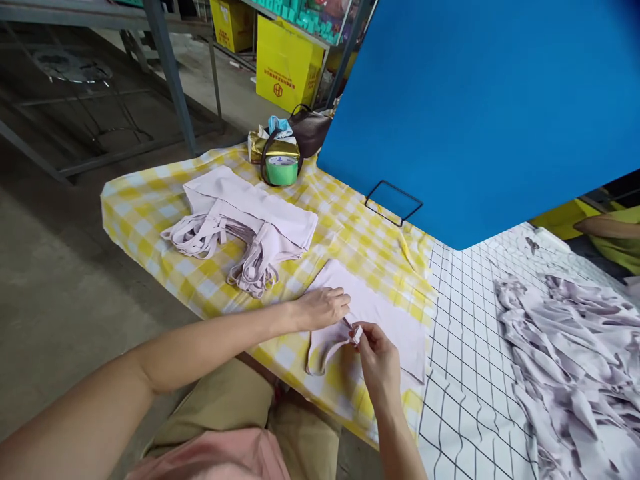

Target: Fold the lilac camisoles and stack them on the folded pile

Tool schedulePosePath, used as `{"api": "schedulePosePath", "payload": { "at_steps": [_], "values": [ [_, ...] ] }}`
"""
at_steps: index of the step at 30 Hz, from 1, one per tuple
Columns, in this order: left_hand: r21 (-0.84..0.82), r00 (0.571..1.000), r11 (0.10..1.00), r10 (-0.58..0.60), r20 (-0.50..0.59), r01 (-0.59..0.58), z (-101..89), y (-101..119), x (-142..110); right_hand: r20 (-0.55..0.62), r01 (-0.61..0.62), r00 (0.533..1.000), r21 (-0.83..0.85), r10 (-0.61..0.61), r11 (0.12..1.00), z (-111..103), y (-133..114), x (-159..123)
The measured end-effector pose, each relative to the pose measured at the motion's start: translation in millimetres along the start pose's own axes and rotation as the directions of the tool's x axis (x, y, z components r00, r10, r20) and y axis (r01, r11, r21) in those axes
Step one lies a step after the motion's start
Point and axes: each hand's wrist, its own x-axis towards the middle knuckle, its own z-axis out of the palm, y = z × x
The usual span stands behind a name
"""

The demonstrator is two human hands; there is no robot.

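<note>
While your right hand point(379, 353) pinches a bunched strap point(357, 334) of the lilac camisole point(387, 307), flat on the gingham tablecloth's point(145, 193) near side, your left hand point(323, 308) curls above it, grip unclear; strap work seems in hand; the next move probably calls for steadying that strap.

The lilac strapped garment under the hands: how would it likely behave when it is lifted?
The lilac strapped garment is probably floppy, since its strap curves loosely over the checked tablecloth. It looks light too, being thin and spread flat.
</note>
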Motion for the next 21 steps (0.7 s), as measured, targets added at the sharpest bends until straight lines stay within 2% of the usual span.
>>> {"api": "schedulePosePath", "payload": {
  "at_steps": [3, 9, 21],
  "values": [
    [-0.064, 0.999, 0.997, -0.044, 0.004, 0.044, 0.0, -3.2, 4.1, -0.015, 0.009, 1.000, -0.053, -0.010, 0.999, 1.5, 5.3, 9.6],
    [-0.276, 0.988, 0.949, -0.140, 0.067, 0.153, -1.6, -13.5, 12.9, -0.057, 0.128, 0.988, -0.234, -0.145, 0.964, 5.1, 1.9, 22.8],
    [-0.364, 0.981, 0.913, -0.148, 0.126, 0.185, -0.1, -19.3, 19.6, -0.069, 0.203, 0.968, -0.356, -0.243, 0.912, 8.0, 1.1, 26.4]
  ]
}}
